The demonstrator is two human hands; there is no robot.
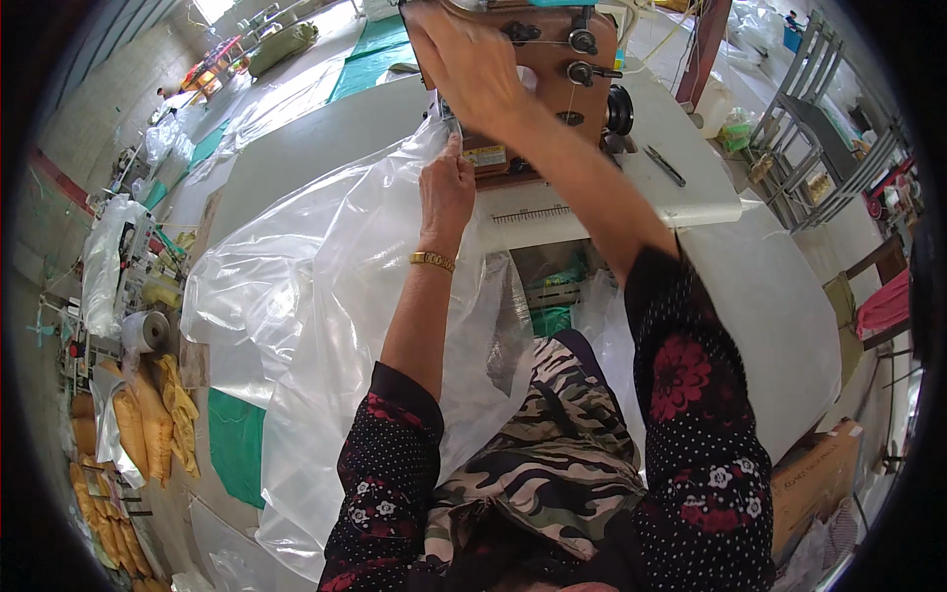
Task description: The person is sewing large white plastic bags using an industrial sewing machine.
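Left of centre: clear plastic sheeting (330, 261) lay crumpled, glossy.
Left hand (447, 189), index extended, touched its top; right hand (472, 71), blurred, blocked brown sewing machine (545, 81); couldn't tell either grip; dark tool (665, 166) lay upper right.

Grey wall (99, 109), slatted chair (821, 133), dark-red post (703, 59), perhaps a bright window (212, 9)

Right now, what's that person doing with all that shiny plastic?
The person is at a brown sewing machine. The left hand has a fingertip at the edge of the clear plastic sheet, and the right hand is raised in front of the machine, blurred. The plastic spreads across the white table and hangs over its near edge.
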